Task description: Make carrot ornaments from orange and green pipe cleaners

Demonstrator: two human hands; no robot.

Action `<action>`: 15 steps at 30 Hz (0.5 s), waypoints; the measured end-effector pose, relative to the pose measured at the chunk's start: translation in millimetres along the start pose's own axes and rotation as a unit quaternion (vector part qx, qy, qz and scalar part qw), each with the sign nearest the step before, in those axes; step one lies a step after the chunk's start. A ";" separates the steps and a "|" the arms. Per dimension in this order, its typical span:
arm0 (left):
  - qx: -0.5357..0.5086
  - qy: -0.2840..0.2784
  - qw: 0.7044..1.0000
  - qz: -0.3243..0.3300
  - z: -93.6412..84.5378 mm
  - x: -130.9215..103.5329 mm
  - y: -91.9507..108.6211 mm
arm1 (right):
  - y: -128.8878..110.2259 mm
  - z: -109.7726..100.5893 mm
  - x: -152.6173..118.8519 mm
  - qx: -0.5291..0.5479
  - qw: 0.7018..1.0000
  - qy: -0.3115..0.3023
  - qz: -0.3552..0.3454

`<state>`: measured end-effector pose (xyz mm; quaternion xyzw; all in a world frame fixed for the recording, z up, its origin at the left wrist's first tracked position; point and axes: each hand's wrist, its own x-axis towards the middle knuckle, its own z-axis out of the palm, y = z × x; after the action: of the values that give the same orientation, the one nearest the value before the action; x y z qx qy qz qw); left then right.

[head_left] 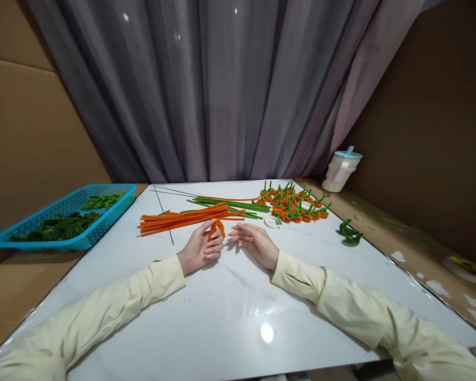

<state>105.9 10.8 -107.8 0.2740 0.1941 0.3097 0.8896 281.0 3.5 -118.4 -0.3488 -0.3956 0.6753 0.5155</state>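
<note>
Near the middle of the white table, my left hand (203,247) is closed around a small looped orange fuzzy stem (217,228). Just to its right, my right hand (257,243) holds nothing; its fingers are slightly curved and point at the orange loop without touching it. Behind my left hand lies a bundle of straight orange stems (178,218). Green stems (232,204) lie beyond them. A white ring-shaped roll (272,221) rests behind my right hand.
Many orange pieces with green stems (291,203) stand at the back right. Green curled pieces (349,233) lie farther right. A blue basket (89,239) holding green pieces is at the left. A lidded cup (341,172) and yellow tape roll (467,269) are at the right.
</note>
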 end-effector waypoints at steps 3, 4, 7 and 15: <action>0.001 0.010 1.000 -0.014 -1.6 2.7 0.0 | 0.2 -2.1 2.5 -0.027 1.000 0.009 0.004; 0.000 0.010 1.000 -0.014 -2.1 3.3 -0.2 | 0.4 -2.6 2.3 -0.037 0.999 0.011 0.004; -0.001 0.007 1.000 -0.011 -3.1 3.9 -1.2 | 0.4 -1.9 -2.1 -0.079 0.997 0.012 -0.003; 0.002 0.011 1.000 0.006 -4.0 3.7 -2.6 | -46.5 20.2 18.5 -0.281 0.956 0.005 -0.088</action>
<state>107.7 13.0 -113.2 0.2735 0.2034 0.3175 0.8849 278.7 25.2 -69.1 -0.4471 -0.5956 0.4873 0.4559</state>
